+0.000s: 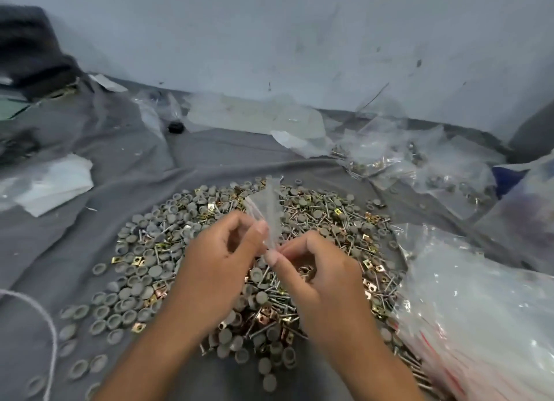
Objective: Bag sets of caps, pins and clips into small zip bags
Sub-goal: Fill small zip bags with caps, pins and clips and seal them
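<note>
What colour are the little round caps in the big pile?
The caps are dull grey-green, seen best in the head view.

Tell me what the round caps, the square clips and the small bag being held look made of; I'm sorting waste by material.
Round caps: matte grey, dull and uniform, probably plastic.
Square clips: shiny gold or copper-toned, likely plated sheet metal.
Small bag: thin clear film, see-through and limp, apparently soft plastic; both hands, left and right, pinch it.

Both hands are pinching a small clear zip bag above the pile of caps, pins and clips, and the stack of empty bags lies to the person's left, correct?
Not quite. The head view shows both hands, left and right, pinching the zip bag above the pile, but the stack of empty bags lies to the person's right.
</note>
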`<state>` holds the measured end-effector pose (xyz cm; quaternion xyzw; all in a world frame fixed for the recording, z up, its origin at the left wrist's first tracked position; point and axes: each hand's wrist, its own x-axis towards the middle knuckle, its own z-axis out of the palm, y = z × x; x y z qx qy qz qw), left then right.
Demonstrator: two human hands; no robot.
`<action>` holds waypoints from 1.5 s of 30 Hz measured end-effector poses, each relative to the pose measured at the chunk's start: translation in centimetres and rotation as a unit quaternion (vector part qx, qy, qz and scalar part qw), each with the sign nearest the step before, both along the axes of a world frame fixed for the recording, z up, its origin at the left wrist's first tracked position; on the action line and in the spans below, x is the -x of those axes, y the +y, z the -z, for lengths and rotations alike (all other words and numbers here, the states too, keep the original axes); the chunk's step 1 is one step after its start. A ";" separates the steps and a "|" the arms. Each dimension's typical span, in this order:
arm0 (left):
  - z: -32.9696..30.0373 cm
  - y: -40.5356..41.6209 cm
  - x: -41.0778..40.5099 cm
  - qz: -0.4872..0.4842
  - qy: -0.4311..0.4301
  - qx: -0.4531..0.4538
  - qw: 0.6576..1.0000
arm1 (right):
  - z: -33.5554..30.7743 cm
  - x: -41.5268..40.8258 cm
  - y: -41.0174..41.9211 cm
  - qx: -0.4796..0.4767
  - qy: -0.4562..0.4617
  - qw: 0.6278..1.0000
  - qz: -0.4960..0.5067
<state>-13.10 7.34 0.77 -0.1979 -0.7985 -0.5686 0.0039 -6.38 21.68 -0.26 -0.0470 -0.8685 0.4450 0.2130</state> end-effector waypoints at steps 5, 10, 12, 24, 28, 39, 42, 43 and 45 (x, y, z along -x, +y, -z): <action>0.2 -0.9 0.1 -0.033 0.104 0.074 0.991 | 0.8 1.1 -0.8 -0.032 -0.025 0.999 -0.005; 0.1 -2.4 0.3 -0.131 0.101 0.056 0.985 | 1.0 1.8 -0.8 -0.037 -0.062 0.997 -0.005; -0.1 -3.2 0.5 -0.178 0.122 0.065 0.974 | 1.1 2.0 -0.7 -0.018 -0.067 0.998 -0.008; 0.2 -5.1 1.0 -0.211 0.231 0.241 0.919 | 2.0 1.4 -3.1 -0.332 -0.177 0.920 -0.113; 0.1 -5.0 1.0 -0.210 0.222 0.250 0.919 | 2.1 1.1 -3.5 -0.322 -0.168 0.926 -0.105; 0.7 -4.0 1.5 -0.195 0.235 0.255 0.918 | 2.7 1.4 -2.5 -0.256 -0.146 0.948 -0.119; 1.4 -3.9 1.5 -0.143 0.220 0.265 0.928 | 2.9 1.7 -1.8 -0.196 -0.117 0.967 -0.111; 1.6 -3.9 1.5 -0.129 0.217 0.269 0.930 | 3.0 1.8 -1.6 -0.176 -0.105 0.973 -0.103; 1.9 -3.7 1.4 -0.115 0.217 0.270 0.931 | 3.0 2.1 -1.4 -0.149 -0.089 0.981 -0.090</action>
